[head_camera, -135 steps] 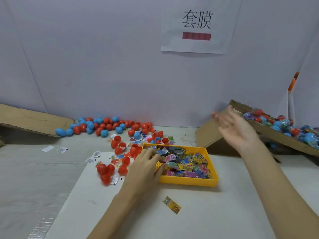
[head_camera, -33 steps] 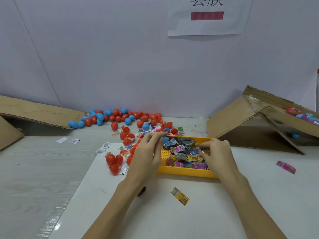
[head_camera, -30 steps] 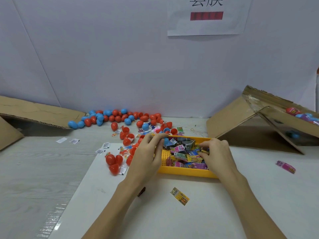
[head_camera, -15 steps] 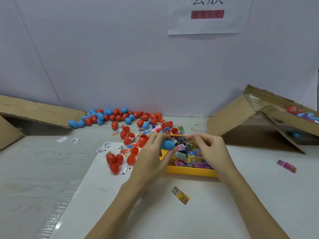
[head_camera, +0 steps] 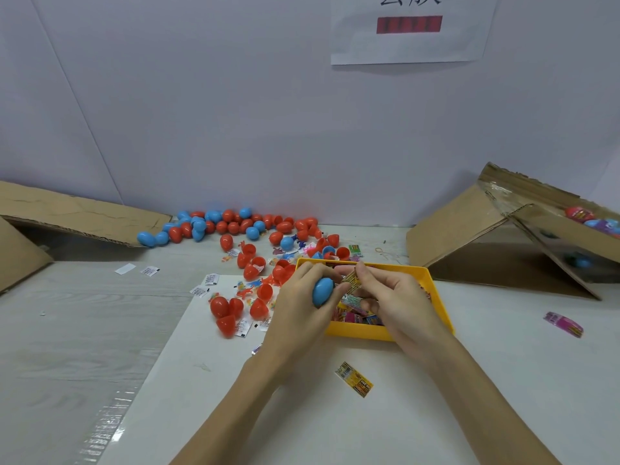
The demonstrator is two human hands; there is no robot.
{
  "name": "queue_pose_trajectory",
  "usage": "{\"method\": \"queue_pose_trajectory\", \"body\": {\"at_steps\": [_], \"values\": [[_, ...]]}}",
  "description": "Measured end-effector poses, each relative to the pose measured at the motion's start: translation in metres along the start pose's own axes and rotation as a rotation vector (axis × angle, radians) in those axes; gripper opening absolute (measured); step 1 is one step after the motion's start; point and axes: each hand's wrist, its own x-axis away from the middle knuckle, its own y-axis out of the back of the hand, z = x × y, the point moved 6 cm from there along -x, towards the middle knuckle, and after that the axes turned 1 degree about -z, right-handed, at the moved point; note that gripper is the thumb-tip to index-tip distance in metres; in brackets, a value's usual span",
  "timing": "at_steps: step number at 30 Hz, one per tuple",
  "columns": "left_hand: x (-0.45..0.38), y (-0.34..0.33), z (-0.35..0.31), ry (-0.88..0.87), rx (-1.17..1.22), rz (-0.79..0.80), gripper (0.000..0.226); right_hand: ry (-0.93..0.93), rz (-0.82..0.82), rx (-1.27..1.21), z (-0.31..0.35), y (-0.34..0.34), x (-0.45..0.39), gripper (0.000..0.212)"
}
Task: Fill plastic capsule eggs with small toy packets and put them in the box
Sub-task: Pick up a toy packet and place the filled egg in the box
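Since a moment ago both hands have drawn closer together over the yellow tray (head_camera: pixel 439 298); left hand (head_camera: pixel 302 307) grips a blue capsule half (head_camera: pixel 322 291); right hand (head_camera: pixel 396 297) pinches a toy packet (head_camera: pixel 352 280) against its rim. Far right sits the cardboard box (head_camera: pixel 469 229) of filled eggs.

This is a small packing station, a hand-assembly workbench rather than a home. A plain white partition wall (head_camera: pixel 235 112) closes off the back, with a printed paper sign (head_camera: pixel 407 28) taped up on it, Chinese characters above a red bar, like a station label. The pale tabletop (head_camera: pixel 67 347) carries bulk stock: a heap of loose red and blue capsule eggs (head_camera: pixel 231 226) along the wall, a yellow tray (head_camera: pixel 439 303) full of little printed packets, and brown cardboard boxes either side, the right-hand cardboard box (head_camera: pixel 469 236) tipped up with filled capsules inside, the left cardboard flap (head_camera: pixel 67 213) lying low.
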Motion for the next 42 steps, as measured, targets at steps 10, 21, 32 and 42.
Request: {"method": "queue_pose_trajectory", "body": {"at_steps": [10,21,32,42], "values": [[0.001,0.002,-0.003,-0.126,-0.263,0.044,0.012,0.285,-0.142,0.407,0.016,0.009,-0.001,0.03],[0.002,0.001,-0.002,-0.217,-0.501,0.128,0.016,0.517,-0.117,0.981,0.016,-0.003,0.005,0.013],[-0.005,0.0,0.024,0.624,0.397,0.176,0.039,0.129,-0.19,0.25,0.003,0.021,0.0,0.007],[0.001,0.0,0.007,0.284,0.238,0.148,0.031,0.134,-0.27,0.175,0.002,0.025,-0.001,0.01]]}}
